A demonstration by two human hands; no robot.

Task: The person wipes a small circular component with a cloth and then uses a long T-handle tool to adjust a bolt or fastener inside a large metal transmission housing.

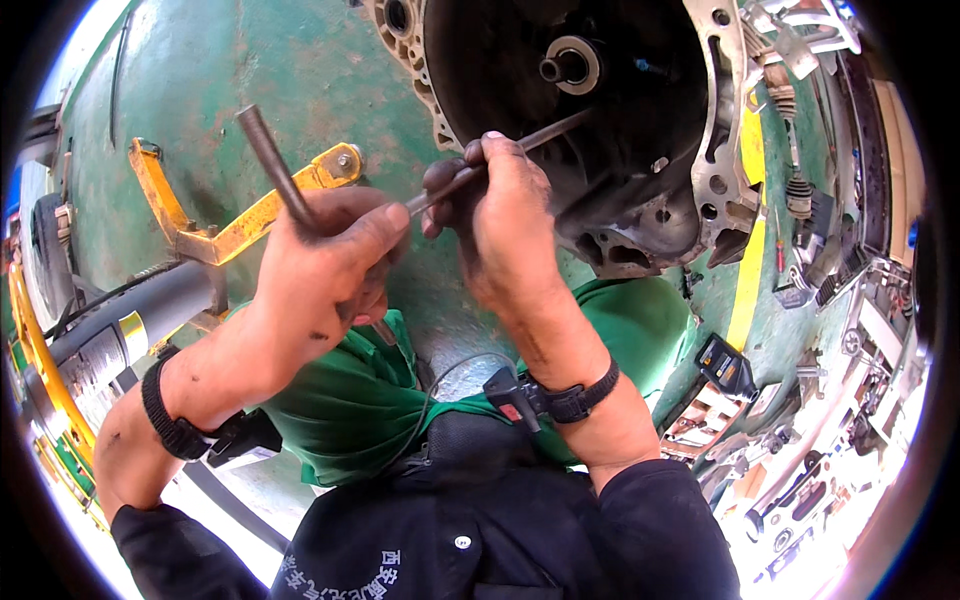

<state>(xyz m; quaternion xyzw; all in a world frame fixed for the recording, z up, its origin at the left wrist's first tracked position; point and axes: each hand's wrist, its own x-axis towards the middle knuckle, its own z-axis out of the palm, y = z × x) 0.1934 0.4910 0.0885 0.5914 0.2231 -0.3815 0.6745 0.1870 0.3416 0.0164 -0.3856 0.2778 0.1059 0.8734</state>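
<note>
My left hand [330, 250] is closed on a thick dark metal bar [268, 150], whose free end rises up and left. A thinner metal rod [550, 131] runs from that hand through my right hand [500, 210], which is closed round it. The rod's far end lies over the dark interior of a large cast metal housing [722, 150] at the top of the head view. A hub with a short shaft [570, 65] sits inside the housing. My left fingertips are partly hidden, so I cannot tell whether the bar and rod are joined.
A yellow metal arm [243, 238] and a grey cylinder [165, 300] are at my left on the green floor [200, 70]. My green-clad legs are below the hands. A yellow stripe [745, 290], a black device [728, 365] and scattered metal parts [800, 490] line the right.
</note>
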